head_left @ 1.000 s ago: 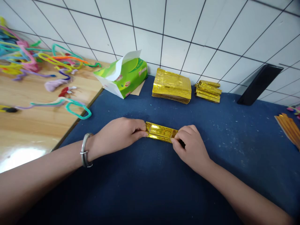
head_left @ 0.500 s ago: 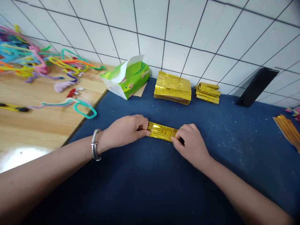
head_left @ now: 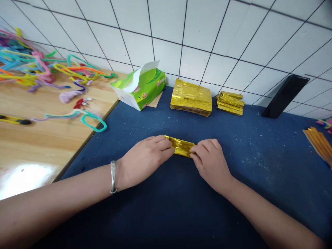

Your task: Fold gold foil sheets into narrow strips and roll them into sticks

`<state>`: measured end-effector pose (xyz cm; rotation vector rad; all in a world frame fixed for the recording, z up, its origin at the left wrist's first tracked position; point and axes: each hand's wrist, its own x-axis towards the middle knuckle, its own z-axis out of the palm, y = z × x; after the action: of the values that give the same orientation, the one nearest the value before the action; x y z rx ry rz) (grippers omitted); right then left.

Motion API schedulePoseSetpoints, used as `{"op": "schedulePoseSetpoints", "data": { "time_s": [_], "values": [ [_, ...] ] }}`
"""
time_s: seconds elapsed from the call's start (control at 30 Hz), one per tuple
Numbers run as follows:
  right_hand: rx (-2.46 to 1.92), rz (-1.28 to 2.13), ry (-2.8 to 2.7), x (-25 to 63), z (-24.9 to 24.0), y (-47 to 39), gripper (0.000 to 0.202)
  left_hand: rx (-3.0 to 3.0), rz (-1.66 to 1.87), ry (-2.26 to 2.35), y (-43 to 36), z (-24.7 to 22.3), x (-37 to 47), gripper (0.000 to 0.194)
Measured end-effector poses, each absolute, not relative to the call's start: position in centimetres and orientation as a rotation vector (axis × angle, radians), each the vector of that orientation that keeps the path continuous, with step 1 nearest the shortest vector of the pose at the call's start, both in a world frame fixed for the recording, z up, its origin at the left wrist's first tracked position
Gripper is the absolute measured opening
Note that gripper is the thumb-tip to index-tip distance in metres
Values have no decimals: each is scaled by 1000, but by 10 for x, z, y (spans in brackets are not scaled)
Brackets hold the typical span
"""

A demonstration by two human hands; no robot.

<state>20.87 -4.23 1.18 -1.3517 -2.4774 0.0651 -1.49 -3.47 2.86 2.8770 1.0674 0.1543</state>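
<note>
A folded strip of shiny gold foil paper lies on the dark blue mat between my two hands. My left hand, with a silver bangle at the wrist, is closed at the strip's left end, its fingers lying over that end. At the right end, my right hand pinches the paper between thumb and fingers. Beyond the hands, a stack of gold foil paper rests near the wall. Several folded gold strips lie beside that stack on its right.
A green tissue pack stands by the tiled wall, and a black phone-like slab leans at the right. Brownish-gold strips lie at the far right. On the wooden table are colourful pipe cleaners and a yellow-black tool.
My left hand has shifted right and rolled over, its fingers now covering more of the strip's left end. The right hand has stayed nearly in place.
</note>
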Motion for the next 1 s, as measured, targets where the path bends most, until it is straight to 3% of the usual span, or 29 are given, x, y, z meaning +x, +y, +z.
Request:
{"op": "schedulePoseSetpoints", "data": {
  "time_s": [0.2, 0.5, 0.67, 1.0],
  "values": [
    [-1204, -235, -2618, 200, 14, -56, 29, 3076, -2, 1107, -49, 29, -6, 21],
    [-1042, -217, -2829, 212, 21, -56, 29, 3084, -180, 1126, -55, 41, -8, 20],
    [-1067, -139, -2815, 220, 23, -54, 25, 2974, -168, 1132, -44, 48, -20, 10],
    [-1066, -65, -2801, 222, 24, -53, 24, 3115, -122, 1144, -55, 42, -13, 13]
  ]
}}
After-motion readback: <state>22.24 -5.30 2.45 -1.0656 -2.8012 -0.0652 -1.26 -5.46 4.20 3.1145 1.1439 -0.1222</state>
